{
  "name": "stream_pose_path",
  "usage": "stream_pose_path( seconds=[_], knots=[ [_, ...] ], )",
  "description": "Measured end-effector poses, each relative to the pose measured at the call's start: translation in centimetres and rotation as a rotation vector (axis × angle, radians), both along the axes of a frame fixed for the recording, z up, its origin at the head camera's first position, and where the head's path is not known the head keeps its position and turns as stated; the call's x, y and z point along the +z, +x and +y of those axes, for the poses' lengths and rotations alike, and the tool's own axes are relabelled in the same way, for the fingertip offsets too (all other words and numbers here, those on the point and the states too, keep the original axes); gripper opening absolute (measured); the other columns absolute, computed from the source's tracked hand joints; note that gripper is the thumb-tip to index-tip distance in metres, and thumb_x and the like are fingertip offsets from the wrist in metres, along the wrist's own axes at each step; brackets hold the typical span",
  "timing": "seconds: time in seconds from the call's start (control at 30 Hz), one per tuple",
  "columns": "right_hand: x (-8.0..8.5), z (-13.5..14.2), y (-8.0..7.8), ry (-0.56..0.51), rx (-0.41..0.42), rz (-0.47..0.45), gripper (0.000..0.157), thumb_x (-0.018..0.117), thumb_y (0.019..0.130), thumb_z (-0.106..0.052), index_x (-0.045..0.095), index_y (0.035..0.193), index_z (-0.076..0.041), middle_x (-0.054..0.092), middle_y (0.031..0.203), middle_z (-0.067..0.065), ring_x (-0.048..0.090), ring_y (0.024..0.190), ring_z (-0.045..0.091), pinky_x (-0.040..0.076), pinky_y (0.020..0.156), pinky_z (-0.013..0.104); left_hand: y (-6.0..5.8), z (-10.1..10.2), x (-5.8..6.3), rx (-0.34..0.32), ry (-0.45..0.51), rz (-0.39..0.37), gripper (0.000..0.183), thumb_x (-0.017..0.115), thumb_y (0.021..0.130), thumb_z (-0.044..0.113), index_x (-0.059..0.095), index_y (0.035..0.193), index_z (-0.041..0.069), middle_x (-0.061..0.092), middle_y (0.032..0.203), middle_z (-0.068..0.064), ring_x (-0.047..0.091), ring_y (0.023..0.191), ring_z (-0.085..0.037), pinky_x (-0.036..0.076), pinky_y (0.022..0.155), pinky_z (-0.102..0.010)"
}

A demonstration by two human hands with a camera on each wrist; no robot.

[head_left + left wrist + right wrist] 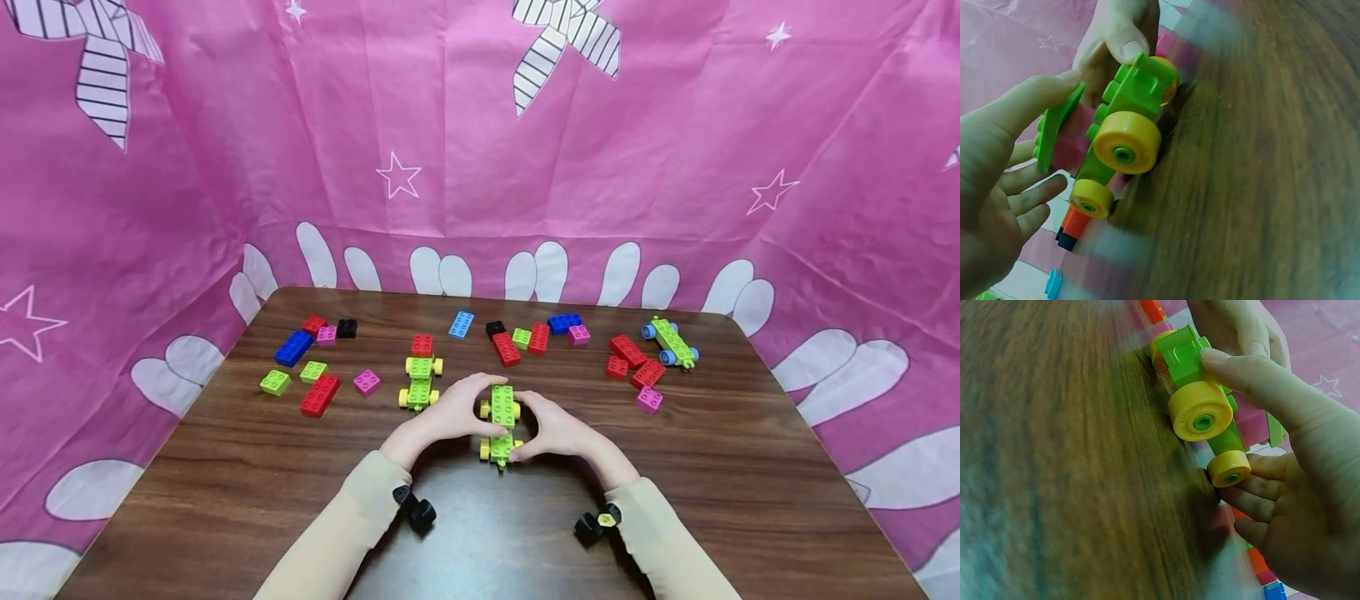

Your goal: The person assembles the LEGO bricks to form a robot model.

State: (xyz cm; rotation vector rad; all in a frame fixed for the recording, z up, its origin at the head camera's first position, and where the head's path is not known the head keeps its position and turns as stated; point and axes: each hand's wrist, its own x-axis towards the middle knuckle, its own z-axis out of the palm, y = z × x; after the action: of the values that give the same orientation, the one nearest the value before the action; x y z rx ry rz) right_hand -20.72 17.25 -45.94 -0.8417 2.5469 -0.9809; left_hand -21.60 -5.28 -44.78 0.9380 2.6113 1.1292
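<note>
A green toy car base with yellow wheels (pixel 502 450) stands on the table between my hands. It carries a pink brick (pixel 1074 145), and a green studded plate (pixel 502 406) lies over that brick. My left hand (pixel 457 410) holds the plate from the left, its thumb (pixel 1035 99) on the plate's near edge; the other fingertips are partly hidden. From the right, my right hand (pixel 558 427) grips the car, thumb (pixel 1229 362) on its near end and fingers beside the far wheel.
Left of my hands is another yellow-wheeled car (pixel 420 392) with a red brick (pixel 422 344) at its far end. A blue-wheeled car (pixel 672 342) sits at the far right. Loose red, blue, pink, green and black bricks lie along the back of the brown table (pixel 225 517).
</note>
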Motion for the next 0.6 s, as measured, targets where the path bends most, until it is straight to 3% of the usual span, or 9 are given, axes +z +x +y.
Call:
stream_pose_path(
  seconds=[0.23,0.6],
  knots=[
    [0.2,0.0,0.0,0.020,0.000,0.010,0.098,0.084,0.068,-0.040,0.037,0.142,0.003,0.046,0.140,0.020,0.044,0.129,0.034,0.037,0.106,0.054,-0.3,-0.9,-0.2,-0.003,0.001,-0.022,0.078,0.082,0.076,0.034,0.047,0.140,0.007,0.051,0.140,-0.008,0.047,0.129,-0.025,0.041,0.105,-0.045],
    [0.2,0.2,0.0,0.007,0.025,0.019,0.098,0.085,0.069,-0.040,0.036,0.143,0.003,0.045,0.141,0.020,0.043,0.130,0.034,0.036,0.107,0.054,-0.3,-1.1,-0.1,0.000,0.024,-0.019,0.071,0.082,0.076,0.032,0.052,0.135,0.005,0.057,0.130,-0.008,0.054,0.120,-0.023,0.044,0.101,-0.042]
  ],
)
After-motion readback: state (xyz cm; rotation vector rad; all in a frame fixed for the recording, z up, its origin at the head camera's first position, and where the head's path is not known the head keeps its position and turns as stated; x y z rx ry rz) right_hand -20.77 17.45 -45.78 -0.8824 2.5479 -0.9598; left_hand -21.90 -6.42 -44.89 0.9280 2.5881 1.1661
